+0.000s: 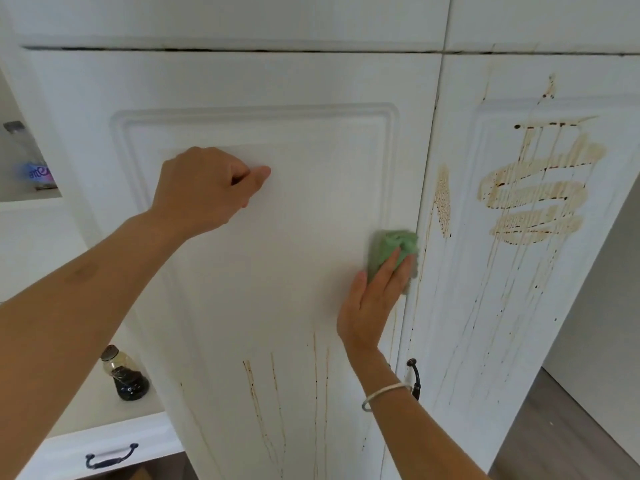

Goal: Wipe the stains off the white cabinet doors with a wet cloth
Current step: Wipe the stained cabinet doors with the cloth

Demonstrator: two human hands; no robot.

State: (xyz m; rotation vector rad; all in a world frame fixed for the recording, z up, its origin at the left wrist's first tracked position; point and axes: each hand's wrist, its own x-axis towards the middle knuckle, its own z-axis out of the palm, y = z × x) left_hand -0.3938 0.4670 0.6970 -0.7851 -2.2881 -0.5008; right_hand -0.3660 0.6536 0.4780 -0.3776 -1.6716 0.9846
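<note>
Two hands are on the left door (pixel 294 237). The right hand (pixel 377 299) lies flat with straight fingers and presses the green cloth (pixel 391 251) against the door, close to the door's right edge. The fingers do not curl round the cloth. The left hand (pixel 204 188), up and to the left of the cloth, is clenched, holds nothing and rests against the panel, I think for support.

Above the cloth and to its left the panel looks almost white, with only a very faint yellowish shade. I judge the upper part of this door to be mostly done. Below the cloth, thin brown drip lines (pixel 277 410) run down the lower part of the door and are not yet wiped. To the right of the cloth, the right door (pixel 519 341) carries a large brown zigzag smear (pixel 540 199) with many drips under it. A smaller smear (pixel 443 202) sits on its left border. This door seems untouched. In my judgement, less than half of the work is done.
</note>
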